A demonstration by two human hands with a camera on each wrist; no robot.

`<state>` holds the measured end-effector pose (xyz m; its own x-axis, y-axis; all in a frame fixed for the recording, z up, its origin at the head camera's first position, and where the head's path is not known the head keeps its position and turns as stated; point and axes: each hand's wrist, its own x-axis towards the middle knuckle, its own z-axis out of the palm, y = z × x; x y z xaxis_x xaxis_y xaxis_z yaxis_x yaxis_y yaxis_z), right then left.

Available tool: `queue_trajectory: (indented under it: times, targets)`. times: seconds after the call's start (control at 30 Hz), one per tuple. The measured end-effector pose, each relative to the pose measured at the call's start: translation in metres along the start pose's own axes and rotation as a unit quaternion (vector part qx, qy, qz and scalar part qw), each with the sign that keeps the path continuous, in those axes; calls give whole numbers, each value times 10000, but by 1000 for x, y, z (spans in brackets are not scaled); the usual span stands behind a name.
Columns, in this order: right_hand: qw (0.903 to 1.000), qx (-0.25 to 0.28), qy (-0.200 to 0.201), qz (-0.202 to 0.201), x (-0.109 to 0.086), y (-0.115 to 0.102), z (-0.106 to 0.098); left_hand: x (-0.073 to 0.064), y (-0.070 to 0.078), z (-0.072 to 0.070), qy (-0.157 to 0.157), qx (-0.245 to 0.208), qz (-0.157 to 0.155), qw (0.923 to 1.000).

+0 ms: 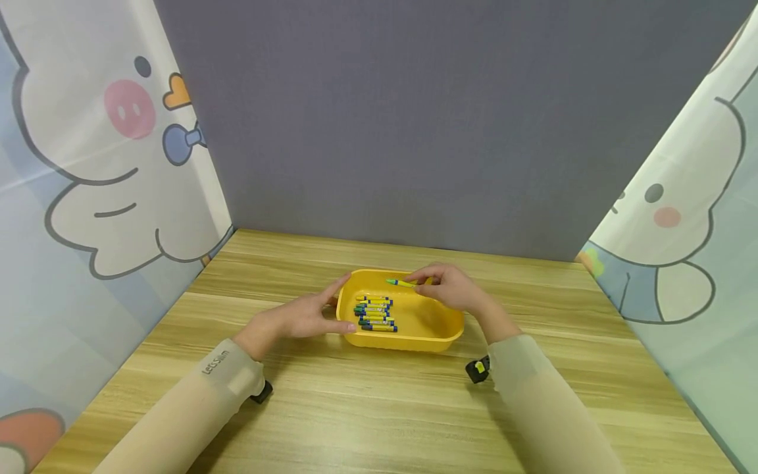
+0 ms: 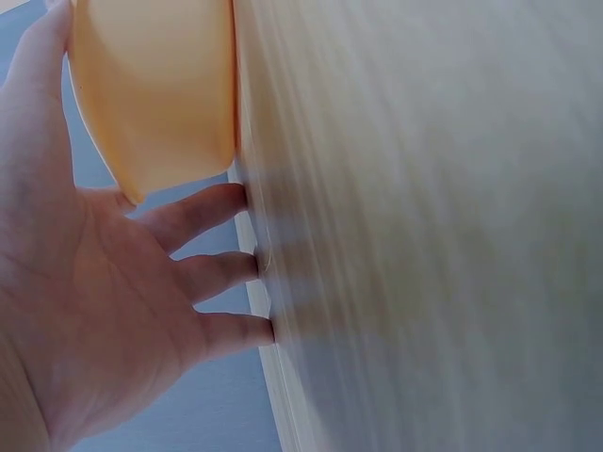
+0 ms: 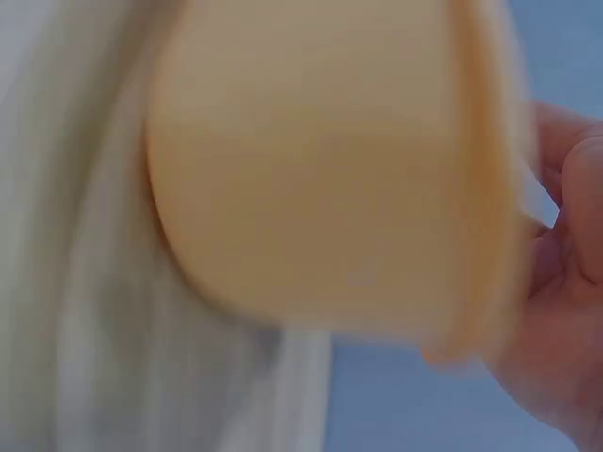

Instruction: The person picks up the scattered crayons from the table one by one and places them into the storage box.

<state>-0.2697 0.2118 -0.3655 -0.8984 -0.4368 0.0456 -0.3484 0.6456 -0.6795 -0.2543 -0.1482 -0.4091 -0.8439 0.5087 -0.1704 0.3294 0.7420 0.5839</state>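
A yellow plastic bin (image 1: 379, 341) stands on the table. Several crayons (image 1: 379, 328) with yellow wrappers and blue ends lie side by side in its left half, their tips mostly to the left. My right hand (image 1: 447, 286) reaches over the bin's back right part and pinches a green-tipped crayon (image 1: 401, 283) above its floor. Around the left end of the bin spreads my left hand (image 1: 308, 316), the thumb at the front rim. In the left wrist view its other fingers (image 2: 217, 273) are extended down towards the tabletop. The right wrist view is blurred, and the bin hides the held crayon there.
The wood-grain table (image 1: 367, 408) extends on all sides of the bin. Behind it rises a grey panel (image 1: 403, 131). Cartoon-printed cloths hang at the left (image 1: 106, 197) and right (image 1: 669, 276). A small black device (image 1: 477, 369) sits at the right wrist.
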Motion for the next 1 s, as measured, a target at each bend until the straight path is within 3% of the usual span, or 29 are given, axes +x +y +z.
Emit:
queue_trajectory:
  times: [0.2, 0.37, 0.77, 1.0]
  targets:
    - [9998, -8, -78, -162, 23, -3, 35, 0, 1, 0, 5, -3, 28, 10000]
    - [9997, -205, -11, -94, 30, 0, 48, -1, 2, 0, 6, -28, 49, 10000]
    - [9966, -805, 88, -116, 6, -5, 15, 0, 2, -3, 4, -10, 44, 10000]
    - [9965, -819, -44, 188, 4, 3, 15, -1, -1, 0, -3, -96, 52, 9999]
